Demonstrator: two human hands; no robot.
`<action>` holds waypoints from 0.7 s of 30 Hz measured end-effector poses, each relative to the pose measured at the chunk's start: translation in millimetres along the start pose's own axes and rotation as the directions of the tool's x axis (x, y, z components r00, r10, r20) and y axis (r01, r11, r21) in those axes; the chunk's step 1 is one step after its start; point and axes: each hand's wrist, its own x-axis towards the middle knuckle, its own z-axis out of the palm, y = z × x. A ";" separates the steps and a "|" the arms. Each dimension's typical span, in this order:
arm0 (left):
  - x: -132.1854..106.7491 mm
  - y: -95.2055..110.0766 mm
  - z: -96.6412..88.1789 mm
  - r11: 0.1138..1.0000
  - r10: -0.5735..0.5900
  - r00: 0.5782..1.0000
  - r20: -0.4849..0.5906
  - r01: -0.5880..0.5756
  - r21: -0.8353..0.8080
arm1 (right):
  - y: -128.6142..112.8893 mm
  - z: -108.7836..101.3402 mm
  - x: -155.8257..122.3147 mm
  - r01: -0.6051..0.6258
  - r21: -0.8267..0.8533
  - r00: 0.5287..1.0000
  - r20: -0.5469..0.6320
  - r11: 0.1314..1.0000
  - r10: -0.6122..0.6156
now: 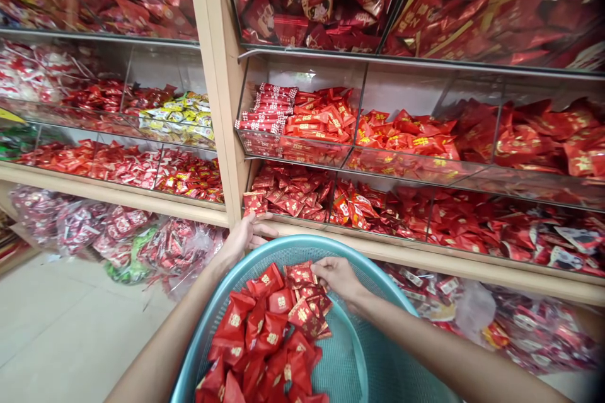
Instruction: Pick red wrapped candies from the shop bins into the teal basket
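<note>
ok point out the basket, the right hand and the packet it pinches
Basket [303, 242]: head view, on its rim.
Right hand [339, 276]: head view, back of hand.
Pinched packet [299, 274]: head view, printed side.

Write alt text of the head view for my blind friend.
The right hand pinches a gold-patterned packet in a teal basket of red packets; the left hand is at a small packet by wooden shelves stocked with mostly red goods.

The bottom edge cuts off the teal basket [345, 352] and its heaped red packets [271, 330].
</note>
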 end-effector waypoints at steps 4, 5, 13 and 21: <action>-0.1 0.0 -0.6 1.000 -0.009 1.000 0.002 0.009 0.000 | -8.6 -3.2 -9.0 0.105 -0.197 0.994 0.012 0.975 -0.105; -0.2 -0.2 -1.1 1.000 -0.011 1.000 0.000 0.011 0.000 | -13.9 -7.2 -15.1 0.160 -0.268 0.987 0.022 0.950 -0.160; -2.4 -0.5 -5.0 1.000 -0.027 0.999 -0.044 0.026 -0.009 | -5.3 -94.3 -82.4 0.250 -0.731 0.830 -0.176 0.634 -0.530; -2.6 -1.7 -4.6 0.999 -0.025 0.998 -0.052 0.027 0.039 | 6.4 -110.7 -89.5 0.065 -0.259 0.998 0.036 0.964 -0.057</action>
